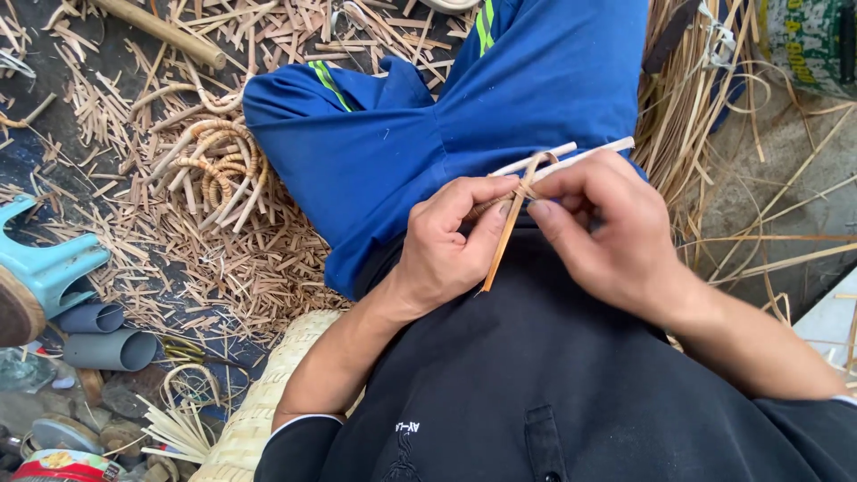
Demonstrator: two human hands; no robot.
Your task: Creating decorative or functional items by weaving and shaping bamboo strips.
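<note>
Nearest the camera is a black shirt (pixel 553 393), filling the bottom of the head view. Just above it, the two hands meet in the middle.

The left hand (pixel 446 245) curls its fingers shut and pinches a bundle of pale sticks (pixel 571 156) between thumb and first finger. The right hand (pixel 616 228) also has bent fingers. Its thumb and first finger grip a thin strip (pixel 500 250) right where it loops around the sticks. So both hands are grasping, none is loose.

The sticks lie over the lap, pointing to 2 o'clock from the hands. The strip crosses them in a small loop, and its long loose end hangs down toward 7 o'clock. It looks like the tie has only just begun: one loop is on, the knot is not pulled tight that I can see, and most of the strip is unused.

Behind the hands are blue trousers (pixel 428 116) with a green stripe.

At 10 o'clock, a heap of wrapped cane rings (pixel 219 161) lies on chips and scraps (pixel 134 232). At 9 o'clock is a pale blue stool (pixel 45 259), with grey pipes (pixel 107 348) under it. At 7 o'clock a woven mat (pixel 259 402) peeks out. At 2 o'clock, long loose cane (pixel 696 116) lies in a pile.
</note>
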